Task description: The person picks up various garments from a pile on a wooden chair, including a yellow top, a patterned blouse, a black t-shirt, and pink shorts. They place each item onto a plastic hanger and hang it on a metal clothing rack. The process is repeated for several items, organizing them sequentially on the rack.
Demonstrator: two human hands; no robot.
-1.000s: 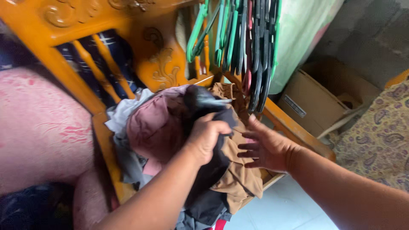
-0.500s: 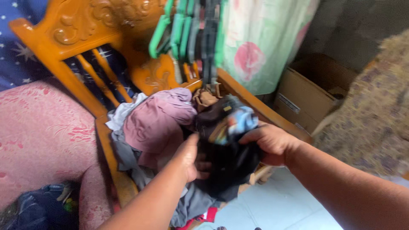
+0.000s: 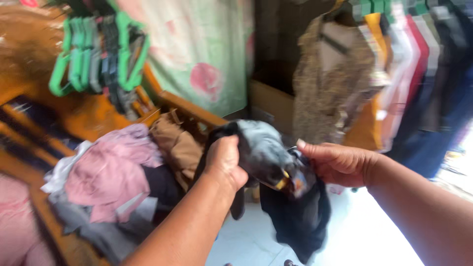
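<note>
- Far left: pile of clothes [image 3: 106, 182] lies on an orange wooden bench [image 3: 93, 116]; a pink garment [image 3: 111, 172] sits on top, grey pieces under it, a brown garment [image 3: 177, 145] at the pile's right edge.
- Upper left: bunch of green hangers [image 3: 96, 56] hangs above the bench back. View blurred here.
- Behind: pale green cloth with a pink flower [image 3: 202, 54].
- Centre: left hand [image 3: 224, 160] closed in a fist round the upper edge of a black garment [image 3: 295, 216], just right of the pile.
- Black garment is lifted off the bench, stretched between both hands; its lower part hangs free over the white floor [image 3: 374, 236]. Small yellow and blue patch shows near its top.
- Right of centre: right hand [image 3: 340, 162] pinches the garment's other end, thumb on top, fingers curled under.
- Far right: row of hung clothes [image 3: 419, 64], mixed colours, blurred.
</note>
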